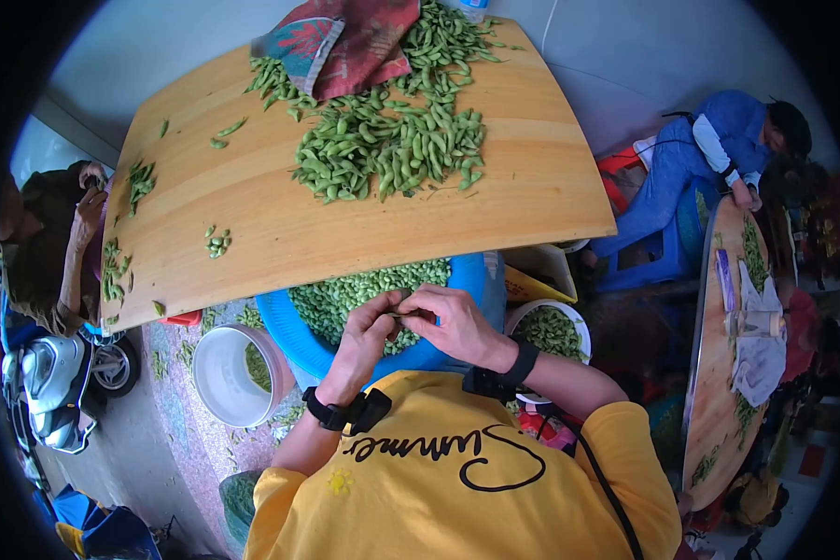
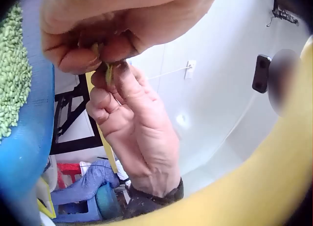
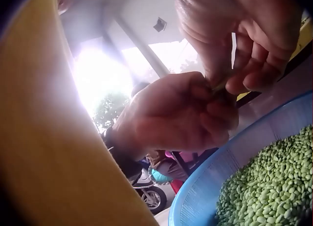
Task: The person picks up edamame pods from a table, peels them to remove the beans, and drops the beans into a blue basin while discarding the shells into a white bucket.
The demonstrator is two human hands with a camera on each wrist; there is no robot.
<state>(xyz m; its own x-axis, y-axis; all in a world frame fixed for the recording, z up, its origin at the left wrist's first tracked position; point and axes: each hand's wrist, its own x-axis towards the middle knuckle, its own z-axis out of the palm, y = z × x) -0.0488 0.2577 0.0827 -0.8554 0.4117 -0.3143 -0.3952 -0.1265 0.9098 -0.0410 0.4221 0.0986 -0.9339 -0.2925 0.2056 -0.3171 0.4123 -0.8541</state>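
The left hand (image 1: pixel 366 327) and right hand (image 1: pixel 450 319) meet at mid-frame, fingertips pinching what appears to be one green pod (image 2: pixel 109 73) between them, near a blue basin (image 1: pixel 274 310) of shelled beans (image 1: pixel 355 291). Clean splitting likely calls for both thumbs pressing along the seam, not tugging at the ends, with the pod held low over the basin so that beans drop in and husk stays out.

By count: two hands, one pod in their grip, one blue basin and two pale buckets, one at lower left (image 1: pixel 217 375) and one right of center (image 1: pixel 583 347). At top center, one cloth (image 1: pixel 369 56) lies on heaped pods (image 1: pixel 383 154) on the wooden tabletop (image 1: pixel 252 207); heaped pods and basin beans are too many to count.
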